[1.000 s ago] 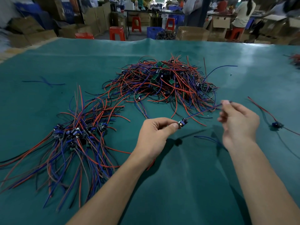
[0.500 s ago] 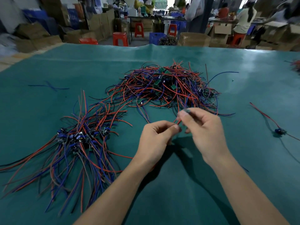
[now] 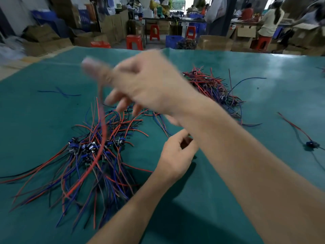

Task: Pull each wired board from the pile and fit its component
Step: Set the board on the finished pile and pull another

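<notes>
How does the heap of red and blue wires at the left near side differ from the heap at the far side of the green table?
The near left heap of red and blue wires lies fanned out, long wires spreading toward the viewer; the far heap is a tighter tangle. In the near heap small blue parts cluster together; in the far heap few parts show. The right arm hides part of the far heap. Both rest on the green table.

An assembly workshop: beyond the fingers [image 3: 98, 67], a green-covered table [image 3: 263, 71], cardboard boxes [image 3: 214, 43], red stools [image 3: 134, 41] and blue crates [image 3: 173, 41]
</notes>
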`<state>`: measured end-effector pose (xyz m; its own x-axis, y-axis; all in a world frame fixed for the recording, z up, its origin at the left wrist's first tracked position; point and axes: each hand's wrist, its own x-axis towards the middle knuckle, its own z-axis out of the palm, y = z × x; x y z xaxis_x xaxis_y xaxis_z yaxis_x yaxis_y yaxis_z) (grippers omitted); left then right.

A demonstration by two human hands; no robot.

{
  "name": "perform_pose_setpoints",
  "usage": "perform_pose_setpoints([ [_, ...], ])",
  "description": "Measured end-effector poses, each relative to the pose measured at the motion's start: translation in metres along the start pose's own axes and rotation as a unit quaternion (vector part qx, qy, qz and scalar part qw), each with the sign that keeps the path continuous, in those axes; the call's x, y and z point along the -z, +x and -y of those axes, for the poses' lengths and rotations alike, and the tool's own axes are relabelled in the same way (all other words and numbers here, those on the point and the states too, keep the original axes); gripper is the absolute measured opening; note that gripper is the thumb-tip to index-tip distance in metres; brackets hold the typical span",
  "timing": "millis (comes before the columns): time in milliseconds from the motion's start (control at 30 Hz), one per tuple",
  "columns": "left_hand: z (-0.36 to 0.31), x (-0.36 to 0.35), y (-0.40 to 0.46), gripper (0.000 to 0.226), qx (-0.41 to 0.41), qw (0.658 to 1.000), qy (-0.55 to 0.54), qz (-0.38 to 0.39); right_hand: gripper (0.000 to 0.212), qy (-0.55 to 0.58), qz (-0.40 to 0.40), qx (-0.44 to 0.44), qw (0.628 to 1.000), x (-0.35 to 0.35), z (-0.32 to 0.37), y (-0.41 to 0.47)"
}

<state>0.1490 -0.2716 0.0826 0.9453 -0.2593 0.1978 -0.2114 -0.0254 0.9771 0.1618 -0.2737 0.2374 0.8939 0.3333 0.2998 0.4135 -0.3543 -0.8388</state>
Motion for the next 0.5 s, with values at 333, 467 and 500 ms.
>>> perform_pose_setpoints([
  [333,0.011,0.001,0.004,0.030,0.045,0.998,0.022,-0.022,0.039,-0.508,0.035,-0.271,0.817,0.056,-0.142,0.019],
  [467,0.014,0.002,0.005,0.020,0.049,0.998,0.026,-0.029,0.009,-0.471,-0.026,-0.251,0.845,0.084,-0.169,0.003],
  [500,0.015,0.001,0.006,0.017,0.050,0.998,0.025,-0.034,0.003,-0.437,-0.042,-0.230,0.869,0.091,-0.172,0.000],
])
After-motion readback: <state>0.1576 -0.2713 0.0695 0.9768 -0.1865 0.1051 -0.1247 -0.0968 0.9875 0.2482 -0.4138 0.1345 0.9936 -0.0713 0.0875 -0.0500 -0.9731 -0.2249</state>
